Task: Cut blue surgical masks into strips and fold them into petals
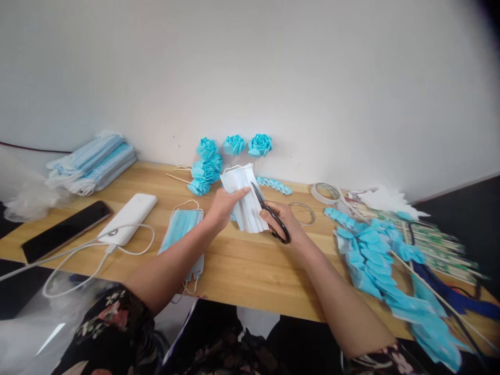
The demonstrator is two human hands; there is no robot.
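Note:
A pleated face mask (245, 211), its white side toward me, is held up above the middle of the table. My left hand (226, 205) grips it from the left, thumb lying across its front. In my right hand (279, 216) is a pair of black-handled scissors (278, 221), with the fingers around the handles. The scissor blades lie at the mask's right edge; whether they are cutting I cannot tell. Below my left forearm lies a blue face mask (182, 226) with white ear loops. Blue mask-fabric flowers (207, 166) stand behind my hands, against the wall.
At the left are a stack of masks (96, 161), a black phone (66, 229) and a white power bank (130, 219) with a looped cable. Tape rolls (326, 192) lie right of centre. Blue pleated strips (367, 255) and wrapped sticks (437, 237) cover the right end.

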